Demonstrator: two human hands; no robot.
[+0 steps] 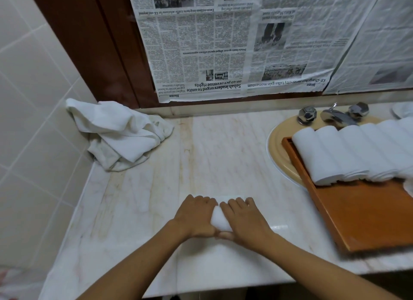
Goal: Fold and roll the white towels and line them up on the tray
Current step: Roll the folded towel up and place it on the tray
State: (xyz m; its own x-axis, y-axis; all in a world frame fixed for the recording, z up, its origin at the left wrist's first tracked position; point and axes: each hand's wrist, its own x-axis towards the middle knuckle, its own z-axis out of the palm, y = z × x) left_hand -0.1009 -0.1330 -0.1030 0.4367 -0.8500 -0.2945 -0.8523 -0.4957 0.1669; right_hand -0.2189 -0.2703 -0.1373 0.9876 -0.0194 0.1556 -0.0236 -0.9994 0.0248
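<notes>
Cloth like this is light, soft and squashy, so I'd say the towel roll [220,220] only keeps its shape under even pressure. Best to hold it along its whole length, not by one end. It's on the marble counter [156,188] near the front edge. The left hand [196,214] and right hand [244,219] both wrap it, fingers curved over the top and thumbs tucked at the near side.

Count:
- one roll in hand
- at least five rolled towels [348,154] on the tray [357,214] (the row runs off frame)
- one loose pile [116,132], number unclear

Open tabletop [223,156] lies between the crumpled towel pile [118,132] and the wooden tray [366,217]; rolled towels [348,152] occupy the tray's far end.
</notes>
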